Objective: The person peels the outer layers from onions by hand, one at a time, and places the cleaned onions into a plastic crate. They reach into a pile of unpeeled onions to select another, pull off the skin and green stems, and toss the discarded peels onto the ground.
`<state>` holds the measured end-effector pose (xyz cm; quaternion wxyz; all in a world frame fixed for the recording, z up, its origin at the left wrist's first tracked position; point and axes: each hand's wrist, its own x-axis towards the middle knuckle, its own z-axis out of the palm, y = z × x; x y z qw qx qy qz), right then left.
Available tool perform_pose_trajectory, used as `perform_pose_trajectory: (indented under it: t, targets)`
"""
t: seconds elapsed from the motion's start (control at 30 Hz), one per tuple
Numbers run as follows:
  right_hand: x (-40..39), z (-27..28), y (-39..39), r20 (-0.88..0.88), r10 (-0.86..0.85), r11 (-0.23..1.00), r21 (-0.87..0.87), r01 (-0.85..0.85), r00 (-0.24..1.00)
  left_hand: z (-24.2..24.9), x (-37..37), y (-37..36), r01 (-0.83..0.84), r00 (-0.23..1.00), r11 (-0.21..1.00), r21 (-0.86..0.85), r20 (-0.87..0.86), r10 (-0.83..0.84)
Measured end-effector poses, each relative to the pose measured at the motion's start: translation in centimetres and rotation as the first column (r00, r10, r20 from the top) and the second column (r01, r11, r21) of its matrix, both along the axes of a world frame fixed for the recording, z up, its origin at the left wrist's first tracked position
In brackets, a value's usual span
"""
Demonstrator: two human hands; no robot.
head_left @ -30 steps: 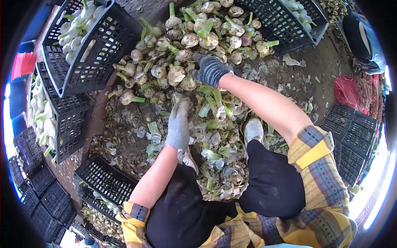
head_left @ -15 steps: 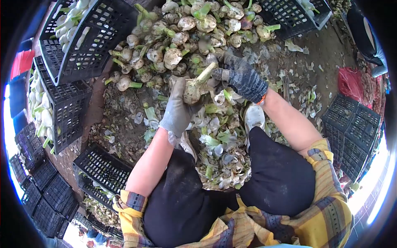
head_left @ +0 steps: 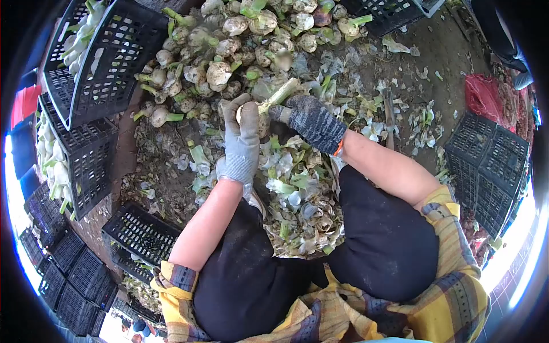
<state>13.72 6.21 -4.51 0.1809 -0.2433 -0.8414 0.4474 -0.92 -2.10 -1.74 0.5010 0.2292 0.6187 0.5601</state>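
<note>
Leftward, black crates hold white bulbs; left hand and right hand clamp their grip on one stalked bulb.

A red mesh sack lies on the ground. Just below it stand black crates; above it shows another person's dark clothing. Well left of it are a narrow stick and, farther, red material.

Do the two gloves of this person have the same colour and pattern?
No, the left glove is plain light grey, while the right glove is dark with lighter stripes.
</note>
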Motion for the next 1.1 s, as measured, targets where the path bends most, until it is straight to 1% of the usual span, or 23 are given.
perform_pose_trajectory:
  t: [0.1,0.17,0.2,0.27,0.3,0.37,0.4,0.47,0.5,0.57,0.67,0.73,0.8,0.9,0.93,1.0,1.03,1.1]
  targets:
    - [0.4,-0.4,-0.2,0.046,-0.006,0.998,-0.055,0.009,0.999,0.1,0.3,0.3,-0.024,0.998,0.996,-0.09,0.051,0.029]
    - [0.2,0.5,0.0,0.067,-0.026,0.981,-0.189,0.038,0.997,0.5,0.3,0.7,-0.038,0.996,0.989,-0.144,0.077,0.049]
    - [0.2,1.1,0.1,0.071,-0.043,0.953,-0.295,0.063,0.997,0.7,0.3,0.9,-0.045,0.994,0.984,-0.171,0.089,0.061]
    - [0.0,1.4,0.2,0.05,-0.068,0.936,-0.341,0.081,0.996,1.0,0.2,1.2,-0.037,0.977,0.971,-0.235,0.195,0.085]
    - [-0.1,1.0,0.1,0.022,-0.076,0.956,-0.284,0.079,0.997,1.1,0.2,1.2,-0.03,0.964,0.963,-0.267,0.248,0.099]
    - [-0.1,0.6,0.1,0.023,-0.071,0.975,-0.208,0.074,0.997,0.5,0.4,1.1,-0.033,0.987,0.963,-0.266,0.145,0.074]
    - [-0.1,0.5,0.2,0.052,-0.061,0.979,-0.19,0.07,0.997,0.2,0.5,1.0,-0.033,0.994,0.964,-0.264,0.092,0.06]
    - [-0.3,1.2,0.3,0.115,-0.037,0.96,-0.272,0.067,0.993,-0.3,0.4,0.9,-0.03,0.993,0.967,-0.252,0.106,0.059]
    - [-0.2,1.7,0.6,0.147,-0.018,0.927,-0.368,0.071,0.989,-0.6,0.5,0.8,-0.034,0.989,0.967,-0.251,0.128,0.068]
    - [0.0,1.8,0.7,0.149,0.008,0.912,-0.406,0.054,0.989,0.5,0.9,1.0,-0.048,0.978,0.966,-0.256,0.183,0.097]
    - [0.5,0.8,0.5,0.092,0.019,0.982,-0.188,-0.002,0.996,1.1,1.0,1.2,-0.059,0.951,0.959,-0.276,0.277,0.138]
    - [0.6,0.7,0.5,0.086,0.019,1.0,0.02,-0.021,0.996,1.2,1.0,1.2,-0.063,0.937,0.957,-0.282,0.313,0.154]
    - [0.6,0.9,0.4,0.113,-0.017,0.998,-0.066,0.024,0.993,1.2,1.1,1.3,-0.067,0.931,0.957,-0.282,0.327,0.162]
    - [0.6,0.8,0.4,0.128,-0.061,0.977,-0.193,0.085,0.99,1.1,0.3,1.0,0.095,0.922,0.948,-0.305,0.386,0.032]
    - [0.5,1.0,0.4,0.131,-0.075,0.966,-0.236,0.104,0.989,0.8,-0.3,0.8,0.183,0.881,0.933,-0.31,0.472,-0.015]
    - [0.3,1.8,0.1,0.17,-0.142,0.95,-0.253,0.183,0.975,0.2,-1.3,0.8,0.354,0.769,0.888,-0.294,0.632,-0.098]
    - [0.3,2.2,0.1,0.19,-0.176,0.94,-0.26,0.223,0.966,0.7,-1.1,1.0,0.32,0.777,0.897,-0.306,0.626,-0.064]
    - [0.5,1.3,0.6,0.213,-0.137,0.944,-0.267,0.193,0.967,1.8,-0.2,1.4,0.252,0.792,0.91,-0.331,0.611,0.003]
